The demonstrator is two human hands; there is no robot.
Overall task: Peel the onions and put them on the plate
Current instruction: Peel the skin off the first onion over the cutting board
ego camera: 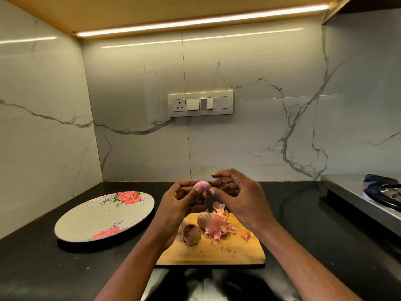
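My left hand [180, 203] holds a small purple, mostly peeled onion [204, 187] up above the wooden cutting board [208, 253]. The thumb and forefinger of my right hand [236, 196] come together right at the onion's right side; whether they pinch a bit of skin I cannot tell. Two unpeeled onions lie on the board: a dark brown one [191, 234] at the front left and a paler one [204, 219] behind it. A pile of pink onion skins [219, 227] lies beside them. The white floral plate [104, 216] sits on the counter to the left, with nothing on it.
The black counter [314, 235] runs to marble walls at the back and left. A steel stove [373, 196] with a dark burner stands at the right edge. A switch panel [200, 103] is on the back wall. Skin scraps lie scattered on the board's right side.
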